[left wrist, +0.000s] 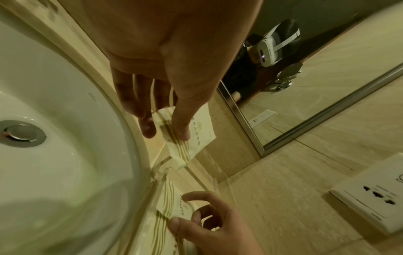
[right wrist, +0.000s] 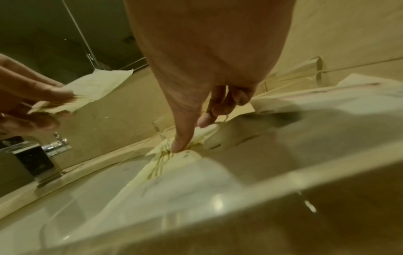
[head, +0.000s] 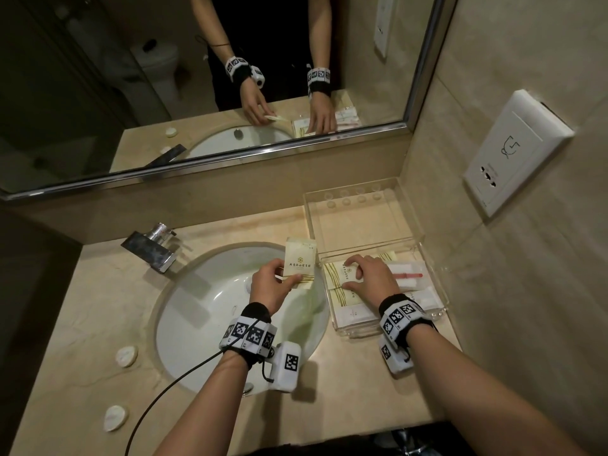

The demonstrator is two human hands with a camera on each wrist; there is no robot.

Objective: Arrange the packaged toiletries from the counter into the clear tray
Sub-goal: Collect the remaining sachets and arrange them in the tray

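The clear tray (head: 439,302) stands on the counter right of the sink. It holds cream striped packets, white sachets and a wrapped red-handled toothbrush (head: 408,275). My right hand (head: 353,274) reaches into the tray, thumb and fingers pinching the edges of a cream packet (head: 342,274) lying there; the right wrist view shows the thumb (right wrist: 179,146) pressing it down. My left hand (head: 284,277) grips another cream packet (head: 300,258) above the basin's rim, just left of the tray. In the left wrist view that packet (left wrist: 200,131) sits between thumb and fingers.
A white sink basin (head: 210,311) with a chrome faucet (head: 154,250) fills the counter's middle. Two small round white items (head: 126,355) (head: 115,417) lie at the left. A clear panel (head: 355,218) sits behind the tray. A wall socket (head: 516,149) and a mirror (head: 197,77) border the area.
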